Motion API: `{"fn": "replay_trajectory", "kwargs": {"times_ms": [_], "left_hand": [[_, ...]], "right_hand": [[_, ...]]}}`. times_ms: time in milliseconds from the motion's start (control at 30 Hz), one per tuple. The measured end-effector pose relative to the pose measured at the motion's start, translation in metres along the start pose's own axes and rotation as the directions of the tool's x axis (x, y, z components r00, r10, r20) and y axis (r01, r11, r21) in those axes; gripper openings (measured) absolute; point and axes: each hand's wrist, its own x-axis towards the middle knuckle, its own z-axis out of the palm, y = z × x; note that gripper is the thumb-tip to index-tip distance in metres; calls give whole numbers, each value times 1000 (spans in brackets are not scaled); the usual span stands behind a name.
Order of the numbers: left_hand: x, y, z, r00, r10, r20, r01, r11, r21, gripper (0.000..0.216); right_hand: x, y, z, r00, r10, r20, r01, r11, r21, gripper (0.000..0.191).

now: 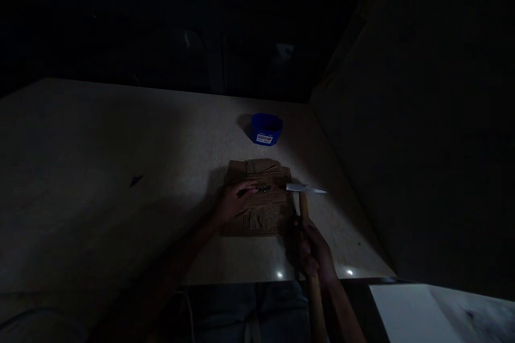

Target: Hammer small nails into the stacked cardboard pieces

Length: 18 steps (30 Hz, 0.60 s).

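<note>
Right hand (pixel 313 252) gripping the pale wooden handle of a metal-headed hammer (pixel 306 189), its head hovering at the right edge of a brown perforated cardboard piece (pixel 257 201) lying on the speckled beige table (pixel 100 171), left hand (pixel 233 201) pressing on the cardboard, fingertips pinching something small and dark, blue plastic tub (pixel 265 128) sitting just behind.

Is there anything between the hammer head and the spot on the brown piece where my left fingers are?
Nothing visible. The hammer, gripped by the right hand, has its head at the perforated brown piece's right edge; the left hand pinches something small and dark there.
</note>
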Motion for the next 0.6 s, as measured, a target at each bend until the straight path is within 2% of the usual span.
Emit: {"fn": "replay_trajectory", "kwargs": {"times_ms": [100, 200, 333, 467, 533, 600], "left_hand": [[0, -1, -1, 1000, 6, 9, -6, 1000, 8, 25], [0, -1, -1, 1000, 12, 21, -13, 1000, 8, 26], [1, -2, 1, 1000, 14, 14, -14, 999, 29, 25], [1, -3, 1, 1000, 17, -3, -17, 999, 50, 25], [1, -2, 0, 1000, 23, -11, -23, 999, 46, 24], [0, -1, 0, 1000, 26, -13, -25, 999, 38, 23]], "right_hand": [[-12, -9, 12, 989, -38, -146, -4, 962, -274, 43], [-29, -31, 30, 978, -64, -196, -54, 837, -545, 46], [-40, -62, 55, 991, -103, -81, 1, 622, -783, 50], [-30, -75, 70, 990, -105, 91, 125, 387, -913, 48], [-23, -75, 73, 987, -110, 121, 150, 322, -935, 47], [-19, -71, 74, 984, -124, 126, 158, 303, -940, 48]]}}
